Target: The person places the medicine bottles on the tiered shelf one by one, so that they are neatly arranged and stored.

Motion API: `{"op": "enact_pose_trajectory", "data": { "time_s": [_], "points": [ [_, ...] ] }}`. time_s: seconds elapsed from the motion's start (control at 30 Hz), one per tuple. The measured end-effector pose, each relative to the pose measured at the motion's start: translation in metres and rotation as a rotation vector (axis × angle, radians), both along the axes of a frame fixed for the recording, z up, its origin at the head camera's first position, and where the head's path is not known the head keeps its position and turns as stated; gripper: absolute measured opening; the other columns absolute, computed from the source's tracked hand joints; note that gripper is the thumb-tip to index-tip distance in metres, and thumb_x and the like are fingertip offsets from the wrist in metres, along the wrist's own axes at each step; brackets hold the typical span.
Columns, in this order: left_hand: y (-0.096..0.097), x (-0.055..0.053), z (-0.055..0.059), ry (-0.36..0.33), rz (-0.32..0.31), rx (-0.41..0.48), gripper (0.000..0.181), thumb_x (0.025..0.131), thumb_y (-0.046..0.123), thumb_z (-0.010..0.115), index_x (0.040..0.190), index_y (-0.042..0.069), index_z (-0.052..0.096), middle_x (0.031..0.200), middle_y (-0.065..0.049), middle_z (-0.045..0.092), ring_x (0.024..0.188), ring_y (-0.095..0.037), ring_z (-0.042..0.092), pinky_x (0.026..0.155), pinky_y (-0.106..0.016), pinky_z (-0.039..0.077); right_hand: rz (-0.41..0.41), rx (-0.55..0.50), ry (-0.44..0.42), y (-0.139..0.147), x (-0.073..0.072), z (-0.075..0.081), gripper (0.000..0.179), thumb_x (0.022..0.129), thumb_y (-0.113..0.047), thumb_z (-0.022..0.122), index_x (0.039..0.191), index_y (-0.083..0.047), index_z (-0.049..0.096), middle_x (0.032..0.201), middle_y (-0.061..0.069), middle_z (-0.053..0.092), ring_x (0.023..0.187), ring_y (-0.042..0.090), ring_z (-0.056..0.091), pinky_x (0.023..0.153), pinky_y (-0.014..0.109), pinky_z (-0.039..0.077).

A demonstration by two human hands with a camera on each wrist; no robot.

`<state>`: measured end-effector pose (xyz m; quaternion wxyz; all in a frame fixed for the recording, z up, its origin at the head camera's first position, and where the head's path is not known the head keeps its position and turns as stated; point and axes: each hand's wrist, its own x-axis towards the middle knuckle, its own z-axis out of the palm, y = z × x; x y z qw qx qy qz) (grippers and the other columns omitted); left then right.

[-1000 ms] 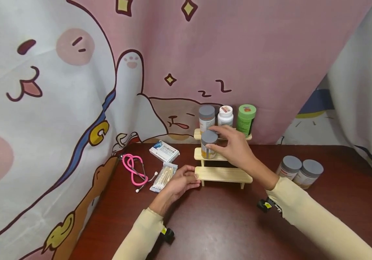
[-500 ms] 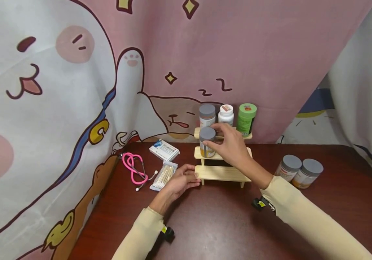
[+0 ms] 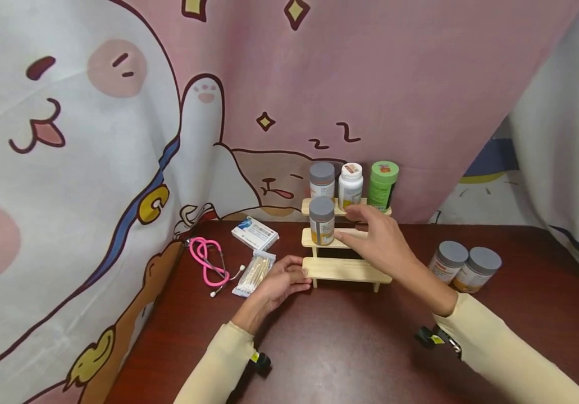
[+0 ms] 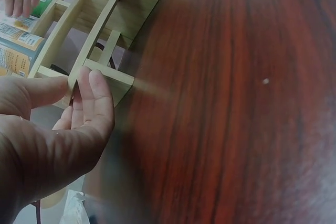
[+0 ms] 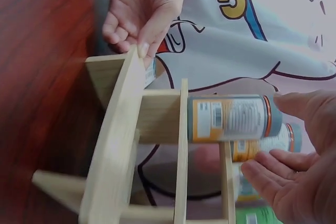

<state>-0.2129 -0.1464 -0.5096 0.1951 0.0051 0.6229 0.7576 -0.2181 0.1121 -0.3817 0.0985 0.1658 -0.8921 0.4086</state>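
Note:
A three-tier wooden step shelf (image 3: 347, 270) stands on the table. My left hand (image 3: 281, 283) pinches the left end of its lowest step, thumb above and fingers beneath, as the left wrist view also shows. A grey-lidded pill bottle (image 3: 322, 221) stands upright at the left of the middle step. Just right of it is my right hand (image 3: 382, 235), its fingers spread and holding nothing. Along the top step stand another grey-lidded bottle (image 3: 322, 178), a white bottle (image 3: 351, 185) and a green bottle (image 3: 383, 185).
Two more grey-lidded bottles (image 3: 477, 270) stand on the table at the right. To the left lie a pink stethoscope (image 3: 203, 264), a medicine box (image 3: 255, 233) and a pack of cotton swabs (image 3: 255, 275). A printed curtain (image 3: 420, 84) hangs behind the table.
My right hand has let go of the grey-lidded bottle on the middle step and moved off to the right. The bottle has shifted slightly left and back. My left hand keeps its place.

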Motion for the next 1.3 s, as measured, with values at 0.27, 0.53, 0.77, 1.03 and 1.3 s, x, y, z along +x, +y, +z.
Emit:
{"op": "enact_pose_trajectory", "data": {
  "time_s": [0.27, 0.53, 0.77, 1.03, 1.3],
  "points": [
    [-0.001, -0.001, 0.001, -0.003, -0.012, -0.009, 0.036, 0.101, -0.005, 0.056, 0.135, -0.005, 0.044, 0.100, -0.006, 0.060, 0.085, -0.016, 0.069, 0.081, -0.029, 0.065, -0.074, 0.059, 0.052, 0.063, 0.034, -0.002, 0.051, 0.097, -0.036, 0.077, 0.140, -0.012, 0.063, 0.134, 0.014, 0.071, 0.118, 0.037, 0.072, 0.097, 0.058, 0.061],
    [-0.002, -0.001, 0.004, -0.008, -0.022, -0.022, 0.036, 0.101, -0.003, 0.056, 0.135, -0.004, 0.045, 0.102, -0.007, 0.061, 0.086, -0.018, 0.069, 0.082, -0.030, 0.065, -0.191, 0.032, -0.022, 0.131, 0.064, -0.002, 0.059, 0.095, -0.039, 0.079, 0.149, -0.025, 0.058, 0.141, 0.008, 0.069, 0.125, 0.006, 0.069, 0.082, -0.007, 0.041],
    [-0.003, 0.000, 0.002, -0.014, -0.027, -0.026, 0.035, 0.101, -0.004, 0.055, 0.135, -0.005, 0.045, 0.103, -0.007, 0.061, 0.086, -0.018, 0.068, 0.081, -0.030, 0.065, -0.284, -0.043, -0.044, 0.182, 0.072, -0.021, 0.064, 0.095, -0.034, 0.081, 0.153, -0.026, 0.055, 0.138, -0.023, 0.064, 0.112, -0.031, 0.049, 0.081, -0.007, 0.042],
    [-0.002, 0.002, 0.000, -0.012, -0.022, -0.037, 0.036, 0.102, -0.002, 0.056, 0.136, -0.005, 0.045, 0.104, -0.008, 0.061, 0.089, -0.019, 0.069, 0.083, -0.031, 0.065, -0.301, -0.026, -0.214, 0.224, 0.066, -0.054, 0.084, 0.097, -0.045, 0.076, 0.166, -0.038, 0.029, 0.169, -0.008, 0.040, 0.136, -0.023, 0.036, 0.085, -0.010, 0.033],
    [0.000, 0.002, 0.002, -0.012, -0.016, -0.037, 0.036, 0.102, -0.002, 0.056, 0.136, -0.004, 0.045, 0.104, -0.007, 0.060, 0.091, -0.020, 0.069, 0.084, -0.031, 0.065, -0.192, -0.119, -0.255, 0.246, 0.062, -0.076, 0.078, 0.101, -0.027, 0.073, 0.166, -0.031, 0.030, 0.153, -0.032, 0.044, 0.114, -0.029, 0.041, 0.085, -0.005, 0.039]
  ]
}}
